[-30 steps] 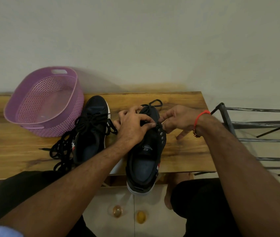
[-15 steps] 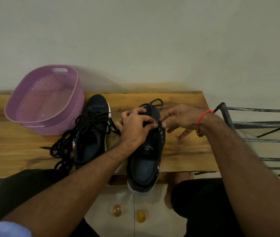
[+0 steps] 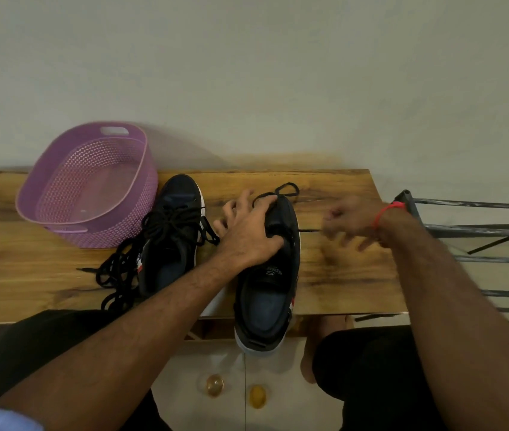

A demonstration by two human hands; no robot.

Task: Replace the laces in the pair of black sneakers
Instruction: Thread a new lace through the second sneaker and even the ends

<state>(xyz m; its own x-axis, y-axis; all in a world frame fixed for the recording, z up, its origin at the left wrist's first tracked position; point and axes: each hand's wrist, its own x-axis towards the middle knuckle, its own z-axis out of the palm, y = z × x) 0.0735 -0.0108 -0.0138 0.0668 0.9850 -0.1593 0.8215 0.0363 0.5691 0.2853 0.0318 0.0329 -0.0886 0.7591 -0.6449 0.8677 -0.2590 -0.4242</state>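
In the head view, at frame centre on the bench [image 3: 340,275], the left hand [image 3: 248,234] clamps the right sneaker [image 3: 267,275]. The blurred right hand [image 3: 351,222] pinches its lace [image 3: 309,230], pulling it rightward. This seems the threading step; next, find the following eyelet.

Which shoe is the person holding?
The right shoe, whose heel hangs over the table edge. The left hand grips its front, and the right hand pulls a lace sideways from it. The left shoe lies untouched by the basket.
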